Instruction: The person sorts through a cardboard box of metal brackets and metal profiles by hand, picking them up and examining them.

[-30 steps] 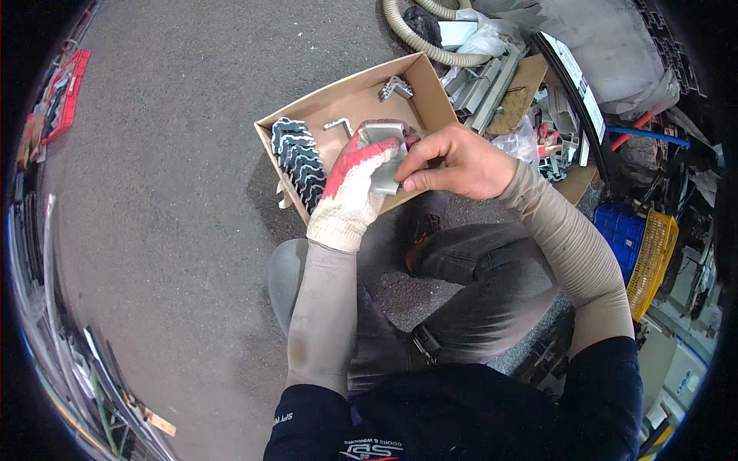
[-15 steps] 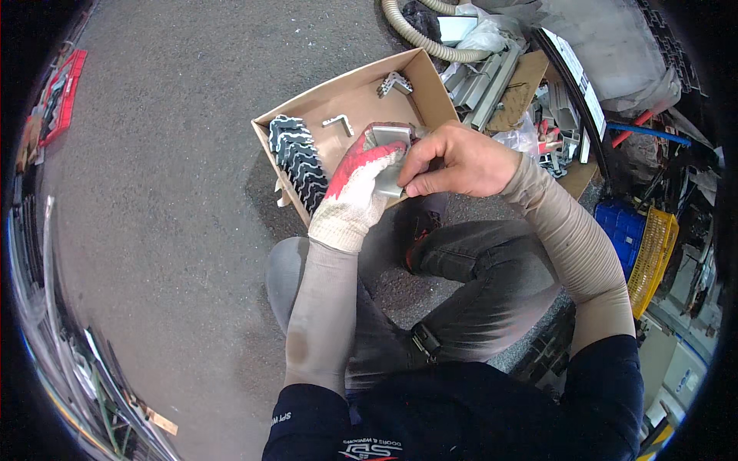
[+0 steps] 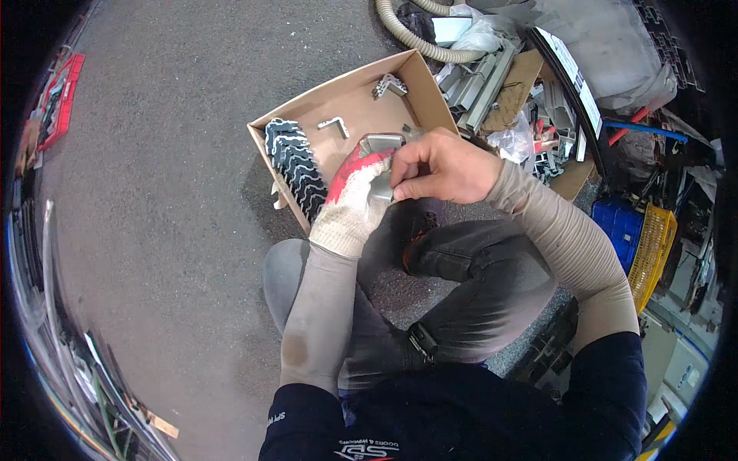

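My left hand (image 3: 352,184), in a white knit glove with a red palm, is closed round a short grey metal profile piece (image 3: 381,187). My bare right hand (image 3: 450,165) pinches the edge of that piece between thumb and bent fingers. Both hands are over the near side of an open cardboard box (image 3: 327,86). Along the box's left wall lies a tight row of L-shaped metal corner brackets (image 3: 296,165). One loose corner bracket (image 3: 335,125) lies on the box floor, and a small cluster of brackets (image 3: 390,85) sits in the far corner.
Metal profiles (image 3: 488,88), a ribbed hose (image 3: 415,38) and plastic bags crowd the far right. A blue crate (image 3: 617,230) and a yellow crate (image 3: 653,247) stand at right. Long rods (image 3: 58,323) and a red tray (image 3: 63,100) lie at the left edge. My bent legs are below the box.
The metal piece has tilted in my hands, so its flat face shows less. My right hand has shifted slightly left, its fingers still on the piece's edge.
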`<state>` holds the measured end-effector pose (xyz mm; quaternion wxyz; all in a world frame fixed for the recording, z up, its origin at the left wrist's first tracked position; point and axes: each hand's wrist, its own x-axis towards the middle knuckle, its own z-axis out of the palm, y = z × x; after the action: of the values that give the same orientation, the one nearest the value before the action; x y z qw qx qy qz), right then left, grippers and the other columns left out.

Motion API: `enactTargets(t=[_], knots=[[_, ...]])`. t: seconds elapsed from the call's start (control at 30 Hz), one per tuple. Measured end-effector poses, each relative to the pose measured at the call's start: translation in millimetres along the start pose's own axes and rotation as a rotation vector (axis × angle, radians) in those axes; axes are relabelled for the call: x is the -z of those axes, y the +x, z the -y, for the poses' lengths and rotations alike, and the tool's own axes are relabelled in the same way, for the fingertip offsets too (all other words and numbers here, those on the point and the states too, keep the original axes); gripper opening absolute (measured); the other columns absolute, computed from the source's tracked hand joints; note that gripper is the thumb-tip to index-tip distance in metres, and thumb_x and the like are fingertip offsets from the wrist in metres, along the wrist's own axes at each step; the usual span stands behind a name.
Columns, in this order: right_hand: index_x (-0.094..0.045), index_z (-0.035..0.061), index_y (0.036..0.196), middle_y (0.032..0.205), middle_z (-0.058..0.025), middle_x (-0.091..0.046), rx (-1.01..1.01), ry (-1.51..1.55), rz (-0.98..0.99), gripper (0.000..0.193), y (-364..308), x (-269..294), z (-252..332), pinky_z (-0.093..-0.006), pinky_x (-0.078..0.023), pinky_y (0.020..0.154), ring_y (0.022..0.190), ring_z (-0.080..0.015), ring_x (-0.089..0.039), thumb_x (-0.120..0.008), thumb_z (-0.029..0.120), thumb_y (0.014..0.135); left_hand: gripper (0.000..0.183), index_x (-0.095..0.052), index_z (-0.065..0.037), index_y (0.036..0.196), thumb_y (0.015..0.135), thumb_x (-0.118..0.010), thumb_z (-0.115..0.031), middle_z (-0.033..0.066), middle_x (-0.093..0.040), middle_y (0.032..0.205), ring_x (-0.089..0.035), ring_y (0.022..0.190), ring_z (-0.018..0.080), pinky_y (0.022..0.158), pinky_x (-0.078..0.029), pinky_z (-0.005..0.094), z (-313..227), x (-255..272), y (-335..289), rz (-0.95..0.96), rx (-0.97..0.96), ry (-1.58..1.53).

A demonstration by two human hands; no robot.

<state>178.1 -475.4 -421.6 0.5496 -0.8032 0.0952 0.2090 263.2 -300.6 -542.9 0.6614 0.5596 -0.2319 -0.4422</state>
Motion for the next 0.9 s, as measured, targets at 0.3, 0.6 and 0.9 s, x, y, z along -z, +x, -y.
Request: enactTargets(t=[0.3, 0.6, 0.9], knots=[[-0.07, 0.0016, 0.088, 0.079, -0.001, -0.068, 0.059, 0.202, -0.344, 0.018, 16, 7, -17, -0.0272, -0.051, 0.07, 0.075, -0.0085, -0.061, -0.079, 0.017, 0.087, 0.035, -0.052, -0.002, 0.131, 0.102, -0.052, -0.021, 0.0165, -0.06, 0.126, -0.061, 0.114, 0.032, 0.1, -0.052, 0.0509, -52, -18, 17, -0.244, 0.203, -0.863], [-0.073, 0.0109, 0.101, 0.099, -0.016, -0.073, -0.149, -0.543, -0.166, 0.027, 65, -22, -163, -0.0425, -0.055, 0.081, 0.092, -0.0363, -0.069, -0.07, 0.033, 0.086, 0.042, -0.049, -0.017, 0.142, 0.106, -0.048, -0.039, 0.0141, -0.055, 0.135, -0.061, 0.105, 0.0239, 0.084, -0.053, 0.035, -72, -5, 14, -0.507, 0.043, -0.605], [-0.076, 0.0088, 0.095, 0.1, -0.0157, -0.074, -0.152, -0.952, -0.07, 0.018, 131, -101, -269, -0.0438, -0.058, 0.081, 0.094, -0.0339, -0.072, -0.062, 0.013, 0.085, 0.057, -0.043, -0.01, 0.146, 0.103, -0.05, -0.046, 0.0168, -0.052, 0.132, -0.054, 0.118, 0.0302, 0.104, -0.045, 0.0517, -69, -10, 0, -0.495, 0.133, -0.662]])
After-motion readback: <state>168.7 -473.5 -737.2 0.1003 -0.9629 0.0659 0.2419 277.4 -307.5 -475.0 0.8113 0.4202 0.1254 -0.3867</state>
